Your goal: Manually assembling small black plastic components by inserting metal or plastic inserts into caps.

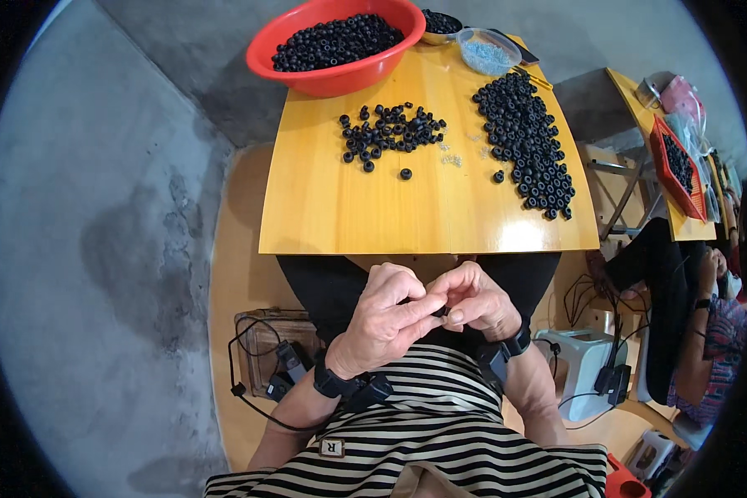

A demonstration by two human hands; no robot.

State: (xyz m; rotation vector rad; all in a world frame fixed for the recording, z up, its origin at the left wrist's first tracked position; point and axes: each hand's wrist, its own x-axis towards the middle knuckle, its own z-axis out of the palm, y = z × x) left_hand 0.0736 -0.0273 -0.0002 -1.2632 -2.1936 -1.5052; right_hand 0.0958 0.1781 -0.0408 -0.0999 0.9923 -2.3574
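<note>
Just in front of the table edge, my left hand (385, 319) and my right hand (478, 304) meet fingertip to fingertip, both closed in a pinch. A small dark piece (441, 312) shows between the fingers, mostly hidden by them; it looks like one of the black ring-shaped parts. On the table beyond lie a loose group of these black parts (390, 133) and, at the right, a long dense spread of them (527, 145). Tiny clear bits (451, 159) are scattered between the two groups.
A red basin (340, 81) full of black parts stands at the table's (340, 216) far left. Behind are a smaller bowl (441, 25) of black parts and a clear tub (488, 51) of small bluish bits. Another person (705, 349) sits at the right beside a second table. Cables (239, 390) hang near my stool.
</note>
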